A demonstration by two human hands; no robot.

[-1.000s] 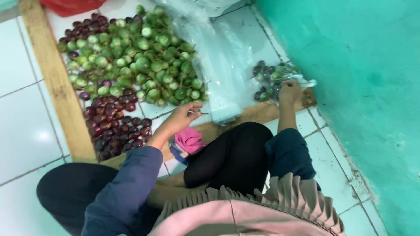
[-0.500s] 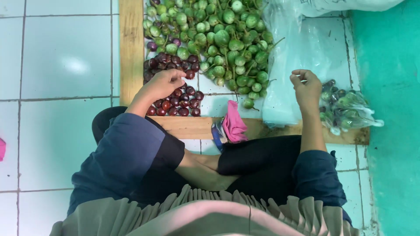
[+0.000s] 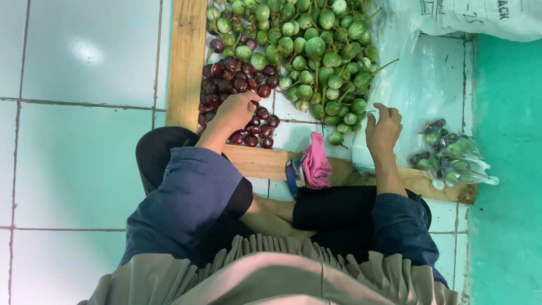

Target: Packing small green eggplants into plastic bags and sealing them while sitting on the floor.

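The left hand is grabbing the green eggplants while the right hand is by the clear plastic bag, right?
Not quite. The head view shows the left hand on the dark purple eggplants, not the green eggplants. The right hand is indeed by the clear plastic bag.

1. The wooden frame [image 3: 186,62] lies on the tiled floor [image 3: 84,158], one board along the left, one across the near edge.
2. Inside it, the round eggplants [image 3: 307,51] fill the far middle; the small dark fruits [image 3: 226,85] lie in the near left corner.
3. The left hand [image 3: 234,110] rests on the small dark fruits.
4. The right hand [image 3: 384,130] is over the plastic sheet [image 3: 429,79], right of the eggplants.
5. The cloth [image 3: 316,164] lies on the near board between the hands.
6. The filled bag [image 3: 451,155] sits at the near board's right end.
7. The sack [image 3: 480,17] occupies the far right corner.
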